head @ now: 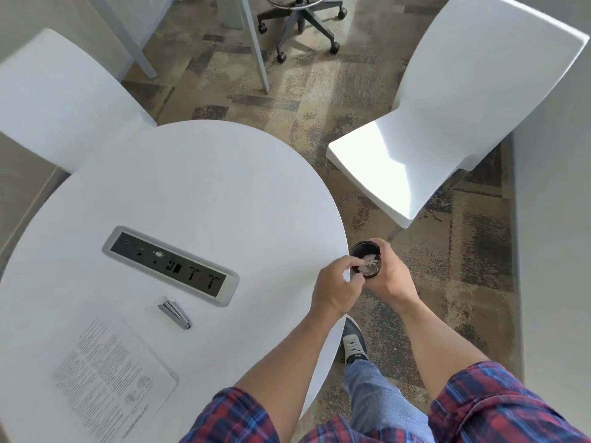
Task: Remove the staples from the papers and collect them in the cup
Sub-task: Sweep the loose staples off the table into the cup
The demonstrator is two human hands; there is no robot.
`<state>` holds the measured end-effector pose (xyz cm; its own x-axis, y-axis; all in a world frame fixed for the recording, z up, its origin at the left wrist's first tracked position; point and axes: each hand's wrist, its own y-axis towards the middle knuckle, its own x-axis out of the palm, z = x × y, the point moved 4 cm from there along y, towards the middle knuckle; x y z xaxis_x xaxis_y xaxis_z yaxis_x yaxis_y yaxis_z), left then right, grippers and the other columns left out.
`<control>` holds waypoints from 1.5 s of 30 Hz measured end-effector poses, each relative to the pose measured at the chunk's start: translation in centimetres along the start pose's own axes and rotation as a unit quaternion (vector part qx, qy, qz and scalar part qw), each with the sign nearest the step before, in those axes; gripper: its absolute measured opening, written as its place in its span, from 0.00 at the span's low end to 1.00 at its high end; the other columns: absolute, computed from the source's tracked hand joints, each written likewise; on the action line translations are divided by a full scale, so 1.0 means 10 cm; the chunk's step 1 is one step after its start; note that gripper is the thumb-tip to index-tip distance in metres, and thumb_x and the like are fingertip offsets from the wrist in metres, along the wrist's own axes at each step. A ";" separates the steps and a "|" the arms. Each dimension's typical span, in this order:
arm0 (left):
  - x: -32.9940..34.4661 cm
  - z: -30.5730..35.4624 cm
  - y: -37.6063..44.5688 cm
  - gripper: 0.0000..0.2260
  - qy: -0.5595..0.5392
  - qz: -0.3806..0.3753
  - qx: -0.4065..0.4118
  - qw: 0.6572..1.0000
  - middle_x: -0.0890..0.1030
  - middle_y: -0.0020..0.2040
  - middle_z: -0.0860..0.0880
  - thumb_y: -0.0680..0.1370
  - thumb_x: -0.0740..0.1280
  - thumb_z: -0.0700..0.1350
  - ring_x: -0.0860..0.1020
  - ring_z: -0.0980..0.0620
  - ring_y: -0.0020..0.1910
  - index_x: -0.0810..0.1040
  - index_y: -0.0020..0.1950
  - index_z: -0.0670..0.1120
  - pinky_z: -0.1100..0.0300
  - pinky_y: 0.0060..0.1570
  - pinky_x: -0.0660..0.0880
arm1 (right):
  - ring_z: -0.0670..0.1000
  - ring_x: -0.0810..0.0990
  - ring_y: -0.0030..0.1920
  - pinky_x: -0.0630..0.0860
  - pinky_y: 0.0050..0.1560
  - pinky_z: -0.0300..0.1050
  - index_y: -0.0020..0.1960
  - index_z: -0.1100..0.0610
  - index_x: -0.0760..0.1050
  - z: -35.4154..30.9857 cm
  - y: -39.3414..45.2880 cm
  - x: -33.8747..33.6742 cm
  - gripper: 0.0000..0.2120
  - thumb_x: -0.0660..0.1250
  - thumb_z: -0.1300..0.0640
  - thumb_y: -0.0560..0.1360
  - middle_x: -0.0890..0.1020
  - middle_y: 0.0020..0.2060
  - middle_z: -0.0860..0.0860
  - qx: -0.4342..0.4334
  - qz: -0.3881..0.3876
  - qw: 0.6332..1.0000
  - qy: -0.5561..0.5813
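Your right hand (388, 276) wraps around a dark cup (366, 259) held just off the right edge of the round white table (204, 187), right of centre in the frame, with patterned carpet (447, 257) below it. Your left hand (335, 287) sits at the table's rim, its fingertips bunched together over the cup's mouth; whether they pinch a staple you cannot tell, as anything there is too small to make out. Pale flecks lie in the bottom of the cup, likely staples (369, 262), though blurred. Your right palm hides the cup's right wall.

The papers (105, 378) lie flat at lower left, well apart from the cup, their near corner cut off by the frame. A metal staple remover (175, 313) rests between the papers and a recessed power socket panel (171, 265) at the table's left of centre. The upper half of the tabletop is bare.

A white chair (447, 129) stands at upper right, near the cup, with a strip of carpet between it and the table. A second white chair (54, 97) touches or tucks behind the table at upper left. A wheeled stool base (300, 24) is cut off at the top. Your shoe (353, 342) shows beneath your forearms.
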<state>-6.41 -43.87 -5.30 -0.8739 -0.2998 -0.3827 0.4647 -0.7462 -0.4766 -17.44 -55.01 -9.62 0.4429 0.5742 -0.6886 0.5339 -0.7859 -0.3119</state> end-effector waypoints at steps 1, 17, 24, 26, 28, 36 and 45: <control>-0.04 -0.03 -0.05 0.17 -0.004 0.014 0.000 1.000 0.84 0.59 0.56 0.72 0.63 0.50 0.80 0.56 0.61 0.83 0.59 0.53 0.57 0.61 0.76 | 0.52 0.83 0.57 0.82 0.55 0.52 0.72 0.42 0.65 0.01 -0.03 -0.02 0.39 0.79 0.48 0.66 0.82 0.60 0.45 0.006 0.009 1.000 0.007; -0.70 -0.08 -0.39 0.23 0.085 0.114 0.058 0.988 0.75 0.71 0.54 0.77 0.73 0.52 0.75 0.51 0.69 0.73 0.71 0.53 0.54 0.66 0.77 | 0.46 0.82 0.60 0.79 0.61 0.44 0.74 0.40 0.67 -0.62 -0.42 -0.53 0.43 0.83 0.42 0.64 0.82 0.61 0.42 -0.009 0.110 0.977 0.182; -1.04 0.03 -0.40 0.42 0.114 0.118 0.086 0.983 0.69 0.77 0.51 0.71 0.78 0.55 0.68 0.49 0.76 0.62 0.80 0.54 0.51 0.73 0.71 | 0.44 0.82 0.61 0.81 0.64 0.52 0.71 0.39 0.71 -1.24 -0.31 -0.43 0.43 0.86 0.46 0.60 0.83 0.61 0.42 -0.100 0.034 0.979 0.174; -1.16 0.07 -0.41 0.46 0.107 0.129 0.098 0.981 0.69 0.77 0.49 0.69 0.80 0.56 0.69 0.49 0.75 0.60 0.81 0.53 0.50 0.71 0.72 | 0.43 0.82 0.61 0.80 0.65 0.53 0.72 0.41 0.71 -1.43 -0.28 -0.35 0.44 0.87 0.48 0.60 0.83 0.60 0.41 -0.125 0.017 0.978 0.167; -1.28 0.12 -0.43 0.49 0.101 0.155 0.116 0.976 0.72 0.74 0.50 0.65 0.82 0.57 0.71 0.50 0.72 0.60 0.80 0.54 0.51 0.67 0.75 | 0.43 0.82 0.60 0.79 0.65 0.51 0.73 0.44 0.71 -1.65 -0.27 -0.29 0.44 0.86 0.49 0.61 0.83 0.60 0.41 -0.154 0.006 0.975 0.161; -1.80 0.06 -0.45 0.40 0.052 0.264 0.104 0.958 0.80 0.61 0.51 0.61 0.82 0.57 0.80 0.49 0.59 0.71 0.69 0.50 0.50 0.54 0.81 | 0.48 0.84 0.59 0.79 0.64 0.44 0.77 0.51 0.70 -2.19 -0.17 0.07 0.47 0.86 0.45 0.63 0.84 0.60 0.47 -0.212 -0.043 0.964 0.152; -2.13 0.01 -0.51 0.33 0.057 0.311 0.058 0.947 0.83 0.53 0.56 0.66 0.79 0.62 0.82 0.50 0.49 0.70 0.62 0.51 0.55 0.45 0.78 | 0.44 0.84 0.59 0.79 0.57 0.35 0.77 0.47 0.69 -2.39 -0.05 0.12 0.32 0.77 0.57 0.77 0.77 0.69 0.44 -0.265 -0.125 0.944 0.154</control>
<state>9.80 -33.76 5.30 -0.4116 -0.6422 -0.6467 0.8600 -0.5085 -0.0423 0.02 -48.41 5.35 0.4000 0.8304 -0.3879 0.8985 -0.4387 -0.0126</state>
